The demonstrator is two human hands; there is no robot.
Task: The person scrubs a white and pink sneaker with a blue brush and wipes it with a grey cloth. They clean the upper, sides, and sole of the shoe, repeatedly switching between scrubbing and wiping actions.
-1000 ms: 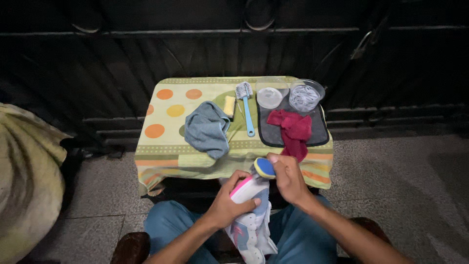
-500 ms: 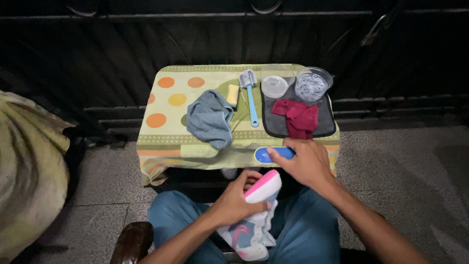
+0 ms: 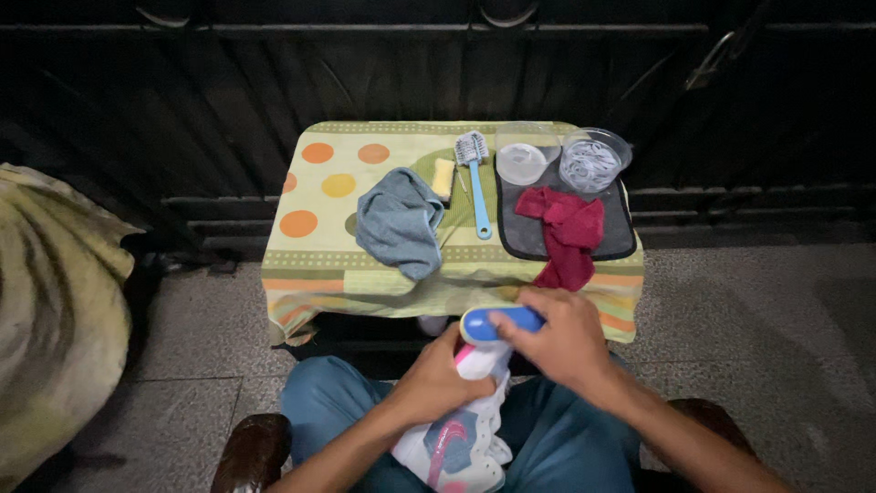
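left hand (image 3: 438,383) clasping white shoe (image 3: 461,438), right hand (image 3: 557,338) closed on blue brush (image 3: 493,324)

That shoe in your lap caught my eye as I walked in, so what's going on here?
A seated person holds a white and pink shoe on their lap with the left hand, while the right hand presses a blue brush against it. In front stands a small table with a grey-blue cloth, a long-handled brush, a red cloth and two clear containers.

Two cloths (image 3: 400,228) (image 3: 568,233), two brushes (image 3: 475,175) (image 3: 504,322), two clear containers (image 3: 525,160) (image 3: 593,160), one shoe (image 3: 456,438).
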